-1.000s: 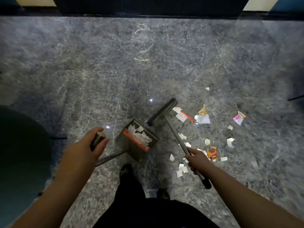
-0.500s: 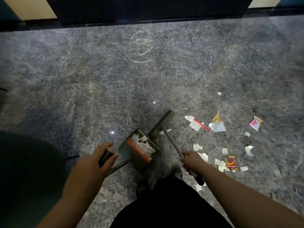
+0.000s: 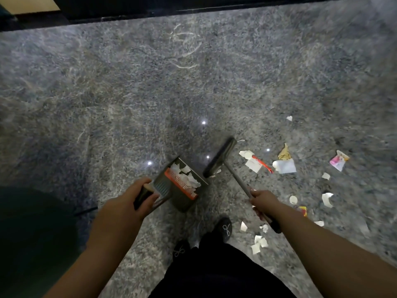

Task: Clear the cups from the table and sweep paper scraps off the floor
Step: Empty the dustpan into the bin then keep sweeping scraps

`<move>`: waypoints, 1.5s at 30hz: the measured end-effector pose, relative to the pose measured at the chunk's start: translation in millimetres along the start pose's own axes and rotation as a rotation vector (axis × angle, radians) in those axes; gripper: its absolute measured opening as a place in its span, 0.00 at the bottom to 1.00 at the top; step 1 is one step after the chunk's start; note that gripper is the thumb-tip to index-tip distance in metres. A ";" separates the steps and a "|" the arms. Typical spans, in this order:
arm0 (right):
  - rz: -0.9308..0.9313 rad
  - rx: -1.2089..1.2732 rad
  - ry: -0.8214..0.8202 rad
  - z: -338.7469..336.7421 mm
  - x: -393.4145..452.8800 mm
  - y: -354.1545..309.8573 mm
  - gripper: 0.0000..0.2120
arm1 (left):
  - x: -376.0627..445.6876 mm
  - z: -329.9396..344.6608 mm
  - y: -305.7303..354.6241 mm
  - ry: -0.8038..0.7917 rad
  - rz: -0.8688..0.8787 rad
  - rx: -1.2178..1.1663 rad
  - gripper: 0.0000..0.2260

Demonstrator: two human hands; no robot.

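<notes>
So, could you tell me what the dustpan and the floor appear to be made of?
The dustpan looks like matte dark plastic with an orange comb strip, judging by its moulded shape. The floor looks like polished grey speckled stone: it mirrors small light spots.

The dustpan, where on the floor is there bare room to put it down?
Bare floor stretches ahead of the dustpan, left of the broom head. It is crowded right of the broom, where paper scraps lie, and by the shoe.
</notes>
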State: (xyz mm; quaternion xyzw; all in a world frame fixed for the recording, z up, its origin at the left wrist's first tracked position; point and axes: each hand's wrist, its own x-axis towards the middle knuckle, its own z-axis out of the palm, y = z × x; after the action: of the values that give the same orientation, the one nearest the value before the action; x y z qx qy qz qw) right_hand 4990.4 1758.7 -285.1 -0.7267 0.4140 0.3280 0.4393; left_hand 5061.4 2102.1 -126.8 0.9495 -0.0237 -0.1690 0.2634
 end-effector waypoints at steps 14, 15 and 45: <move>0.195 0.152 0.082 -68.8 -61.2 132.9 0.17 | 58.0 43.8 106.9 -0.080 0.218 0.065 0.18; 0.191 0.165 0.089 -69.5 -65.0 136.4 0.17 | 59.0 45.3 113.7 -0.078 0.246 0.079 0.17; 0.125 0.369 0.147 -108.1 72.9 -105.1 0.17 | 328.7 -35.6 174.5 -0.070 0.435 0.097 0.13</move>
State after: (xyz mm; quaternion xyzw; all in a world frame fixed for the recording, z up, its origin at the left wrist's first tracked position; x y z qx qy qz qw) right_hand 5128.4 1666.0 -264.8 -0.6287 0.5423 0.2195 0.5123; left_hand 5390.4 1925.5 -110.9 0.9272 -0.2449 -0.1396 0.2467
